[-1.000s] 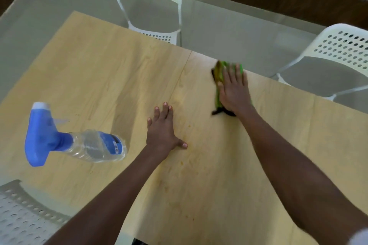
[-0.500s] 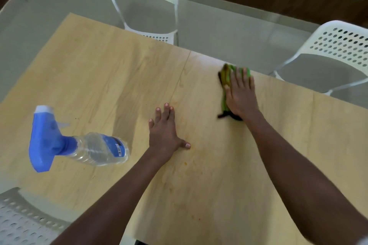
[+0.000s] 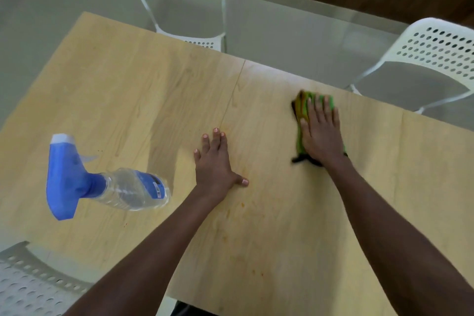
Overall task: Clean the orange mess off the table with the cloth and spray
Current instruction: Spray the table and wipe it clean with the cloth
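My right hand (image 3: 322,133) lies flat on a green cloth (image 3: 301,110) with orange stains and dark edges, pressing it onto the light wooden table (image 3: 123,100) near the far edge. My left hand (image 3: 214,164) rests palm down on the table with fingers spread and holds nothing. Faint orange specks and smears (image 3: 242,220) dot the wood below and right of that hand. A clear spray bottle with a blue trigger head (image 3: 102,182) stands on the table to the left, apart from both hands.
Two white perforated chairs stand beyond the far edge, one at top centre (image 3: 184,0) and one at the right (image 3: 423,64). Part of a third white chair (image 3: 28,282) shows at the bottom left. Grey floor surrounds the table.
My right hand has slid the cloth to the right along the far part of the table. My left hand and the spray bottle have stayed in place.
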